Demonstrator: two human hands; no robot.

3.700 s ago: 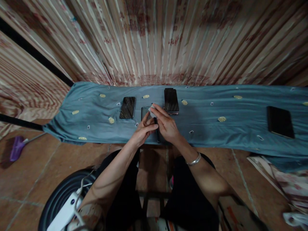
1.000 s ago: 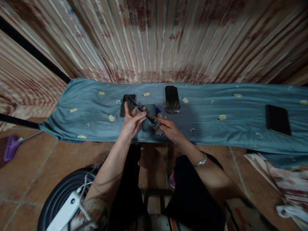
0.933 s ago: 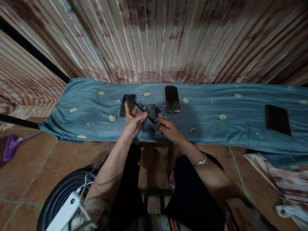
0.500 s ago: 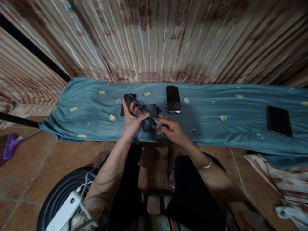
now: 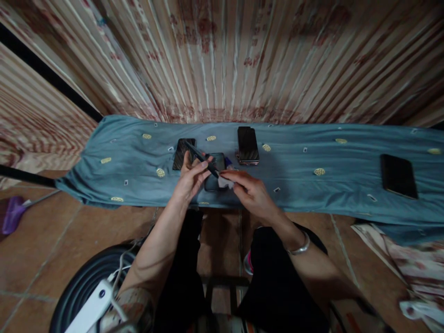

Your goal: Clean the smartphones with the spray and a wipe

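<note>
Tilted on its edge, a dark smartphone [image 5: 201, 157] is gripped by my left hand [image 5: 190, 178], thumb on one side and fingers on the other. My right hand [image 5: 252, 190] pinches a small light grey cloth [image 5: 225, 182] against the phone's lower right end. Beneath the hands lies a dark phone-like device [image 5: 215, 162], partly covered. Just left of it, another black phone [image 5: 180, 155] rests flat on the blue patterned cloth. A blue item [image 5: 228, 162] shows only in part behind the grey cloth.
A stack of phones [image 5: 248, 144] stands right of my hands on the blue bedsheet [image 5: 294, 185]. Far right lies a black rectangular case [image 5: 398, 175]. A pleated curtain [image 5: 222, 60] hangs behind. By my left arm, a white power strip [image 5: 90, 307] with cables sits on a round black stool [image 5: 74, 282].
The phone in my left hand has turned, showing more of its dark face instead of the thin blue edge. My right hand with the cloth has shifted slightly along its end.
</note>
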